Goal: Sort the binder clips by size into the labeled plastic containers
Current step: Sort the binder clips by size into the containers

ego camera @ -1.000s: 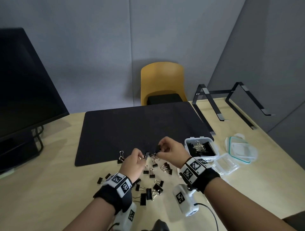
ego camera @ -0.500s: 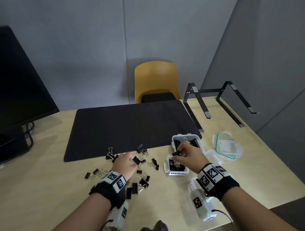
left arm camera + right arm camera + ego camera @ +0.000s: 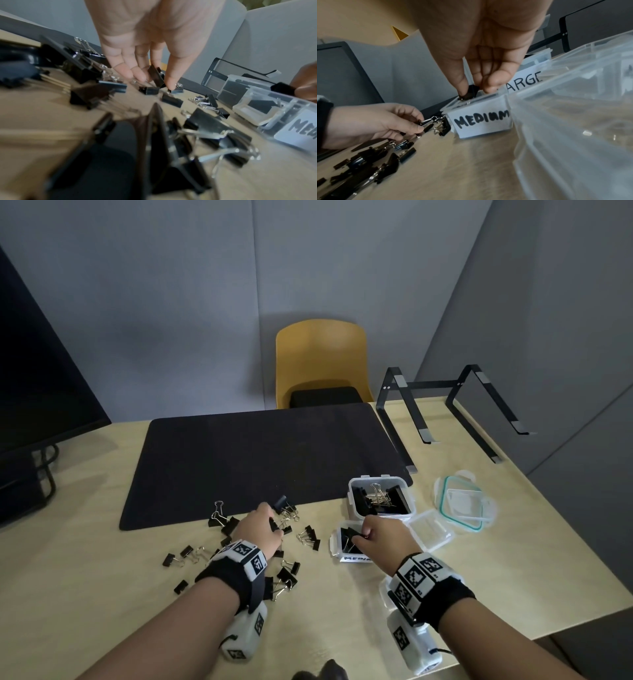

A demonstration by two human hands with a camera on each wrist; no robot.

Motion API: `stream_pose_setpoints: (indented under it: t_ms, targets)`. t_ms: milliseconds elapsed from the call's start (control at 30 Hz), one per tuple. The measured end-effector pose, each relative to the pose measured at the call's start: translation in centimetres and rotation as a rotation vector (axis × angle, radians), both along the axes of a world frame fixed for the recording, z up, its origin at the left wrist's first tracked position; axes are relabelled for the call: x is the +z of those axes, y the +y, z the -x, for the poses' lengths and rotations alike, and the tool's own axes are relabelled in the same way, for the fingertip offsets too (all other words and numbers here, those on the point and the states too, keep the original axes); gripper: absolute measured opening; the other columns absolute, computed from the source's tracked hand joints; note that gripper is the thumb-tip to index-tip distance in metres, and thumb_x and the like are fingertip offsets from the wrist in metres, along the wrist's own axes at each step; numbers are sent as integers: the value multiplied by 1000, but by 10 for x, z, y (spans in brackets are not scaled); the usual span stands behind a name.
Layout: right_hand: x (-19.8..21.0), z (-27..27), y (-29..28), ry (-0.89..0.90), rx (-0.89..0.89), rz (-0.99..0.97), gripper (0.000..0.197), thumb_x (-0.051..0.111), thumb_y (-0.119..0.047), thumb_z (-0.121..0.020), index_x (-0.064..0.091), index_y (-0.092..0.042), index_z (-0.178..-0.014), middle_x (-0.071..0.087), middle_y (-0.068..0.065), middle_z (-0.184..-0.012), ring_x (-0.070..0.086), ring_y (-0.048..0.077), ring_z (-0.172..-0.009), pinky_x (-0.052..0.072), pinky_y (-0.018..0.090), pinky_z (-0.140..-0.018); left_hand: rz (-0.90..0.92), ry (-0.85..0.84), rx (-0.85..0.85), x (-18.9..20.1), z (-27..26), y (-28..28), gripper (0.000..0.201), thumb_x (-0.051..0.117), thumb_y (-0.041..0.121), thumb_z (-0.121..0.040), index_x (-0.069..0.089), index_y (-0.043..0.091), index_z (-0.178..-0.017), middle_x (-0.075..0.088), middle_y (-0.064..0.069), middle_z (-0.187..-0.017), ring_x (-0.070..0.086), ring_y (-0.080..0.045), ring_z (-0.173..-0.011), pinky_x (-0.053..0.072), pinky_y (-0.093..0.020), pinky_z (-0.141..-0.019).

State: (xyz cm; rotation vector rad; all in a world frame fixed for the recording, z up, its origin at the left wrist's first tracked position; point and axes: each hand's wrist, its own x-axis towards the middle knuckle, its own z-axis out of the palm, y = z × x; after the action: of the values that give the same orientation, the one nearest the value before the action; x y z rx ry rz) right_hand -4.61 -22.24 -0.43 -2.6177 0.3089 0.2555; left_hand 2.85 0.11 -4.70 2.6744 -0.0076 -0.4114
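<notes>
Black binder clips (image 3: 284,573) lie scattered on the wooden table. My left hand (image 3: 272,525) is down among them and pinches a black clip (image 3: 155,77) between thumb and fingers. Over the clear container labelled MEDIUM (image 3: 337,556), my right hand (image 3: 359,537) pinches a black binder clip (image 3: 471,92) just above the rim (image 3: 481,102). That container holds several clips. Behind it stands the container labelled LARGE (image 3: 352,491), also seen as a label (image 3: 523,81), with several big clips inside.
Two clear lids (image 3: 430,529) (image 3: 462,505) lie right of the containers. A third clear container (image 3: 573,121) sits close under my right wrist. A black mat (image 3: 257,457) covers the table's middle, with a laptop stand (image 3: 428,412), a monitor (image 3: 34,371) and a yellow chair (image 3: 322,354) around it.
My right hand carried a clip from the pile rightward, first over the large container, and now holds it over the medium one. My left hand dropped back into the pile and took a clip.
</notes>
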Motion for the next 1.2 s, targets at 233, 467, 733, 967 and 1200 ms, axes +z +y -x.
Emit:
stream_pose_setpoints:
  t_ms: [233,467,733,967,1200]
  targets:
    - [4,-3,-7,-24,118,-39,22,55,-19,-87,61,-21,-107,56,-3,-97,57,16,-86,47,26,-82,146,-103,59,8,5,-1,10,60,25,-89,58,21,-98,64,5,-91,59,-13,-80,51,-30,-73]
    - [4,-4,-6,-13,226,11,17,56,-19,-88,66,-17,-102,63,5,-103,58,18,-93,44,23,-79,313,-144,94,19,14,-9,8,65,23,-86,57,25,-85,60,10,-82,61,-12,-79,50,-26,-70]
    - [8,-5,-11,11,136,-30,18,63,-26,-84,53,-26,-69,61,-3,-77,57,14,-75,48,26,-71,357,-110,109,24,17,-16,9,66,26,-85,58,29,-83,64,10,-82,62,-11,-76,42,-22,-59]
    - [3,0,-11,36,157,-23,6,59,-19,-84,59,-19,-90,57,-3,-80,54,15,-76,45,26,-71,415,-90,123,26,20,-16,8,67,26,-84,59,26,-83,65,7,-83,61,-13,-72,49,-26,-64]
    - [0,-5,-10,42,146,-15,8,54,-11,-85,58,-18,-82,58,-1,-83,53,15,-81,47,29,-77,505,-71,162,26,21,-16,15,71,25,-80,57,31,-77,66,4,-80,65,-16,-73,58,-41,-72]
